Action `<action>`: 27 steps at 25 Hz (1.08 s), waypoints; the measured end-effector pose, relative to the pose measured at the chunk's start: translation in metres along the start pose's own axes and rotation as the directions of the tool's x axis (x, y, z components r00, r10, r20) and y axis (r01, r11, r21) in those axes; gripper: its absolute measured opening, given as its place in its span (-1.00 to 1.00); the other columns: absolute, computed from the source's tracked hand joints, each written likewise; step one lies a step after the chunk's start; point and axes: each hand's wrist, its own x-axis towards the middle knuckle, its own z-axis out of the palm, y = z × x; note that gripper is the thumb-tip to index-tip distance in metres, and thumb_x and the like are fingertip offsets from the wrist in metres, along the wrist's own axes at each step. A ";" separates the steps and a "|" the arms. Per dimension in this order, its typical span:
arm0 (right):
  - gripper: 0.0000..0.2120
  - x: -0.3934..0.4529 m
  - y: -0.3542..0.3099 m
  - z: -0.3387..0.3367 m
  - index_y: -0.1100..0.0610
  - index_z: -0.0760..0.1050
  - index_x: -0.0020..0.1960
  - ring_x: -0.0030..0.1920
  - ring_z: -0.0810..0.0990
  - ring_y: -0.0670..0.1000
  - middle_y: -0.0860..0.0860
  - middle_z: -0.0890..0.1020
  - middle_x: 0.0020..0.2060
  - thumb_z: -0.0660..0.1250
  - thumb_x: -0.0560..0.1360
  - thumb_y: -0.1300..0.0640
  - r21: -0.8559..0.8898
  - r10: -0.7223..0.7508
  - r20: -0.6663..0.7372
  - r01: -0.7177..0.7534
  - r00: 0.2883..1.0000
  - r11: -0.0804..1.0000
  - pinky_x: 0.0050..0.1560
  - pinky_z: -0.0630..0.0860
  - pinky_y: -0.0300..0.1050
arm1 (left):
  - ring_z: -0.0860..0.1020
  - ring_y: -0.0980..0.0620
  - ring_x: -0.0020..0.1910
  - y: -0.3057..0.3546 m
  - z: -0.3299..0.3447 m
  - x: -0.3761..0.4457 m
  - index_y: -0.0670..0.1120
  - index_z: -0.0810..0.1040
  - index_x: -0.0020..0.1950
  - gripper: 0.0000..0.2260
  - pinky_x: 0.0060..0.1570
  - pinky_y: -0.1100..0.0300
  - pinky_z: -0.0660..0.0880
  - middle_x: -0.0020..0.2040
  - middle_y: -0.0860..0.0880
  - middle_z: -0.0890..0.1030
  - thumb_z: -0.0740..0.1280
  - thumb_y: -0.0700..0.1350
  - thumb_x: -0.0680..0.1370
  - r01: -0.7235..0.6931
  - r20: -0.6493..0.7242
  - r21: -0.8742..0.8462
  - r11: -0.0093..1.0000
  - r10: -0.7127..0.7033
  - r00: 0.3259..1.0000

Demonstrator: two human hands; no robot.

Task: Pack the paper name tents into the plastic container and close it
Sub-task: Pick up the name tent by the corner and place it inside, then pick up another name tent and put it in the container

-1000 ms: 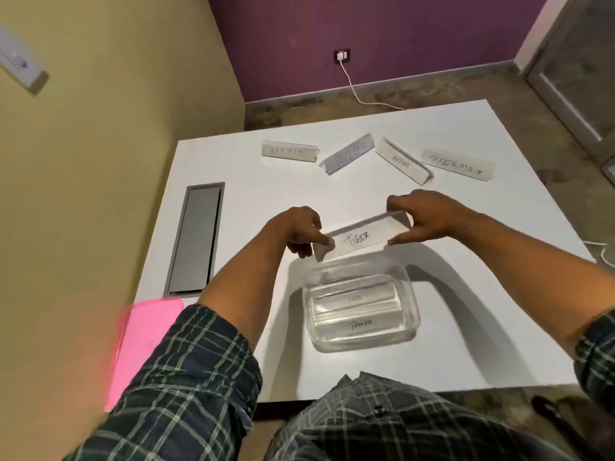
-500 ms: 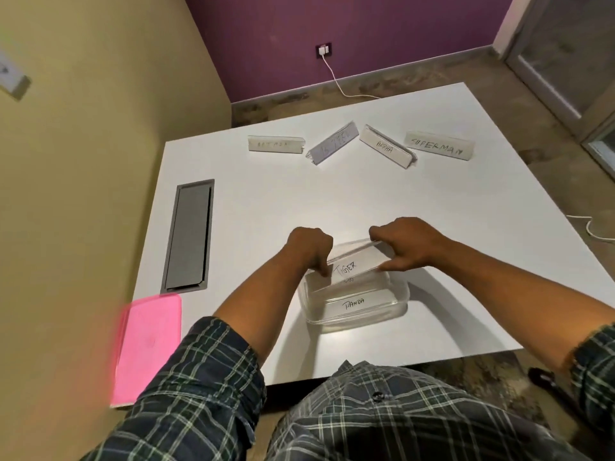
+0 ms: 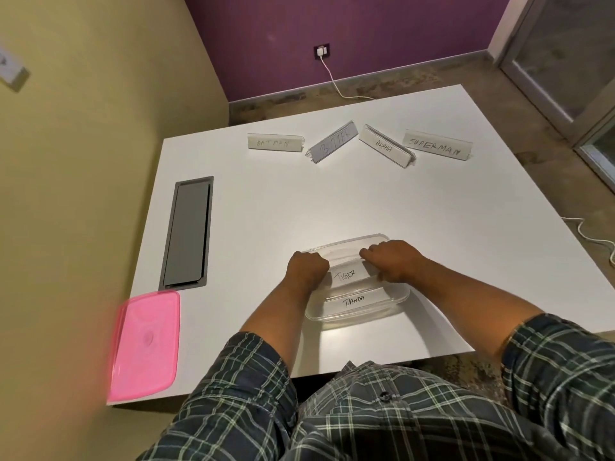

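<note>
A clear plastic container (image 3: pixel 397 307) sits near the table's front edge. Inside it, the TIGER name tent (image 3: pixel 347 274) is held at both ends: my left hand (image 3: pixel 307 267) grips its left end, my right hand (image 3: pixel 391 262) its right end. A PANDA tent (image 3: pixel 354 301) lies in the container in front of it. Several more tents stand in a row at the far side: BATMAN (image 3: pixel 274 143), BUTTER (image 3: pixel 332 143), ALPHA (image 3: pixel 386 148), SUPERMAN (image 3: pixel 436 146). The pink lid (image 3: pixel 146 344) lies at the table's front left corner.
A grey cable hatch (image 3: pixel 188 232) is set into the white table (image 3: pixel 299 201) on the left. A yellow wall runs close along the left side. A white cable (image 3: pixel 332 79) trails from a wall socket across the floor behind the table.
Both hands have lowered the TIGER tent from above the table behind the container down into the container, behind the PANDA tent. The camera view has shifted.
</note>
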 end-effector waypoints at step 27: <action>-0.77 0.124 0.045 -0.099 -0.12 0.53 0.06 -0.13 0.61 -0.12 -0.17 0.68 -0.21 0.41 0.45 -0.15 0.769 0.290 -0.107 -0.105 0.951 0.631 -0.10 0.49 -0.11 | 0.57 -0.10 0.17 -0.157 -0.057 0.080 -0.05 0.59 0.18 -0.69 0.04 0.07 0.51 0.11 -0.06 0.66 0.30 0.07 0.52 0.186 -0.075 -0.610 0.770 -0.290 0.954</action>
